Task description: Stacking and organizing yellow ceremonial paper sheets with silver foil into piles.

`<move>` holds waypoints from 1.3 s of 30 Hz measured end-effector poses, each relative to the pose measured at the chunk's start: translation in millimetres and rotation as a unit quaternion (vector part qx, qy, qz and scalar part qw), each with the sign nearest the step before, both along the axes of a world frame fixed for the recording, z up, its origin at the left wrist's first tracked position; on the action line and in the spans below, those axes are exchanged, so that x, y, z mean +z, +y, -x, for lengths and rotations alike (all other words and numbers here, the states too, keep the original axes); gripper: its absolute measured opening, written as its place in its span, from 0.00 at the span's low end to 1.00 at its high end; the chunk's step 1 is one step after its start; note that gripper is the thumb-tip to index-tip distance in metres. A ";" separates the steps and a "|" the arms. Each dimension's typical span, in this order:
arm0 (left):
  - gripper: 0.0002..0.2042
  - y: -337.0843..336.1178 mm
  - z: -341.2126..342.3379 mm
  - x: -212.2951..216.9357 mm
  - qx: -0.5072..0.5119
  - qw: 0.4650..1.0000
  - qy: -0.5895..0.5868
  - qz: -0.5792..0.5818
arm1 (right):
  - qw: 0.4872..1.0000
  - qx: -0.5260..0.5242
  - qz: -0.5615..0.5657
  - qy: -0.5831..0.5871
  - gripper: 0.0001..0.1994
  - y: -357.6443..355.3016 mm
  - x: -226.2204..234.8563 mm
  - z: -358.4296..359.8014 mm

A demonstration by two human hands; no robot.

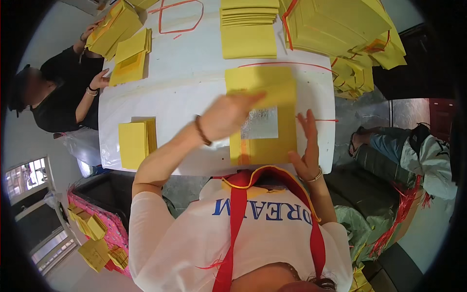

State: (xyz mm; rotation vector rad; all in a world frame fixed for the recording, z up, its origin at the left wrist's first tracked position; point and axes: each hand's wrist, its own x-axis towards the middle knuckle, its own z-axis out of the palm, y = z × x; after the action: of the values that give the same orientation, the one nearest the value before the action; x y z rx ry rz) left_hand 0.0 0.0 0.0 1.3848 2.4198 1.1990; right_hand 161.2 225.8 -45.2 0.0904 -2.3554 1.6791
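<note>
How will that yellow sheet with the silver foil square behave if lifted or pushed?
Likely floppy: the yellow sheet looks thin, and its top part is already bent over under the left hand. Probably very light, so it may slide on the smooth white table unless pinned; the right hand rests at its edge. The foil square may crease easily.

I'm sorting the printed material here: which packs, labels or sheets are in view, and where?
Yellow sheet with a silver foil square: under both hands, left hand, right hand.
Yellow stack: table's left side.
Bundled yellow packs: top right, tied with red string.
No screens or signs.
</note>
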 end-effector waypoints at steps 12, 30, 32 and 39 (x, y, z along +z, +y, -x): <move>0.25 56.1 152.6 -104.9 0.065 0.937 0.338 0.058 | 0.959 0.069 -0.272 -0.033 0.22 -4.2 -5.6 3.2; 0.22 73.2 155.4 -144.7 0.053 0.943 0.259 0.200 | 0.980 0.051 -0.189 -0.037 0.19 -1.3 -20.0 4.8; 0.25 74.1 148.8 -158.2 0.099 0.935 0.308 0.144 | 0.982 0.046 -0.182 -0.038 0.19 -2.9 -19.4 4.4; 0.28 75.6 162.4 -140.2 0.037 0.933 0.286 0.214 | 0.980 0.051 -0.188 -0.043 0.18 -2.0 -15.2 4.4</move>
State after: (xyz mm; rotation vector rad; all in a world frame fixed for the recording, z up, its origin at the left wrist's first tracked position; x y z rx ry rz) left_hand -162.4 75.6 -140.2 1.6641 2.8781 0.2303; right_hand 156.8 223.8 -60.5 0.2118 -2.7493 1.2789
